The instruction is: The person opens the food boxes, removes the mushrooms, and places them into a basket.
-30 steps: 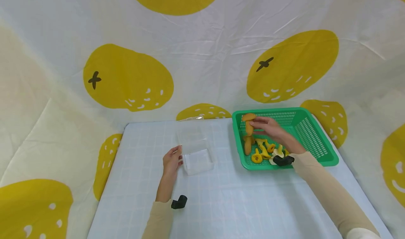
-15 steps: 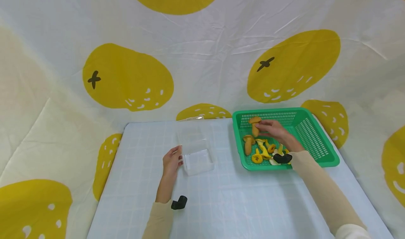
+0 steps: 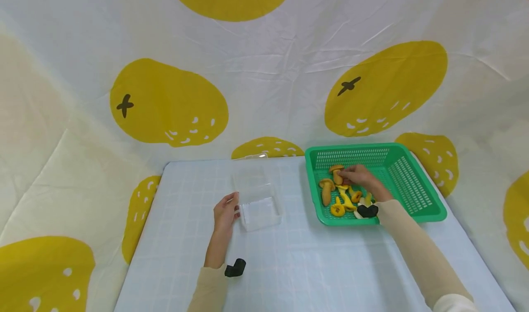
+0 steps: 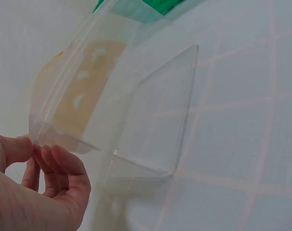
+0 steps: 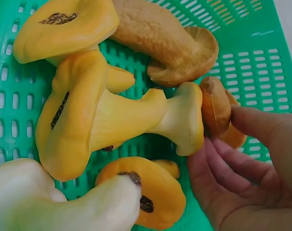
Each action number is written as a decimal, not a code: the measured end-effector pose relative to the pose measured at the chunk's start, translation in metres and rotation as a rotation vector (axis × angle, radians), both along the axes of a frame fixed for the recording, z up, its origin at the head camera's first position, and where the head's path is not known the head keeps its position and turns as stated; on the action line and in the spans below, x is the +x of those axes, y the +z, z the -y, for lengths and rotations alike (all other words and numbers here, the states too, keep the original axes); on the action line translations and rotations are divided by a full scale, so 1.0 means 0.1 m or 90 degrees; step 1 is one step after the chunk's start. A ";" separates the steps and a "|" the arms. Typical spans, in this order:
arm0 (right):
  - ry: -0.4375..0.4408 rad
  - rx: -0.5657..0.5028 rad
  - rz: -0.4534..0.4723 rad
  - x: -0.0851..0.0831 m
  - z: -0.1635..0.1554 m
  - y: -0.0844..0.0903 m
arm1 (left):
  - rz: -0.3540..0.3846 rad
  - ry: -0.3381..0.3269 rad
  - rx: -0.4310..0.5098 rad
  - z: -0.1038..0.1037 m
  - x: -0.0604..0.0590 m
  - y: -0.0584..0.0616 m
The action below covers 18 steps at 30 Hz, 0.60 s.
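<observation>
A green plastic basket [image 3: 415,190] sits at the table's right and holds several toy mushrooms in brown, yellow and white. My right hand [image 3: 359,178] is inside it, fingers curled round a small brown mushroom [image 3: 336,173] [image 5: 216,103]. A larger brown mushroom [image 3: 326,190] [image 5: 160,36] and yellow ones [image 5: 93,113] lie beside it. My left hand [image 3: 225,211] [image 4: 45,166] holds the left rim of a clear plastic container [image 3: 258,197] [image 4: 131,110], which stands empty with its lid open at the table's middle.
The table [image 3: 289,266] is covered with a pale blue checked cloth. A cloth printed with large yellow fruit [image 3: 167,103] hangs behind and at both sides. A black wrist mount [image 3: 235,268] shows on my left sleeve.
My right hand, holding the small brown mushroom, has moved from above the basket's left rim down and rightward into the basket among the other mushrooms. The left hand has stayed at the container.
</observation>
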State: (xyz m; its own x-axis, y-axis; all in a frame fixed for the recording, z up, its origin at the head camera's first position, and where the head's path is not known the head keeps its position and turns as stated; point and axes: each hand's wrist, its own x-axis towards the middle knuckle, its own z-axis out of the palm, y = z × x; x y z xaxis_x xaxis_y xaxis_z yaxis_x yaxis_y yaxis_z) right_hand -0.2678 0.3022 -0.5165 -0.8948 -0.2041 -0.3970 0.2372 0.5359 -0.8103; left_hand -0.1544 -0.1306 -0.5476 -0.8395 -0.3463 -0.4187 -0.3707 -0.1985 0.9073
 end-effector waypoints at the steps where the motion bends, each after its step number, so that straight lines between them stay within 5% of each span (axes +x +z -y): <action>1: 0.005 0.005 -0.002 0.01 0.00 0.00 | 0.001 0.000 -0.002 0.00 0.00 0.00; 18: -0.006 -0.014 -0.101 0.28 -0.10 0.33 | 0.004 0.001 -0.001 -0.03 0.01 0.04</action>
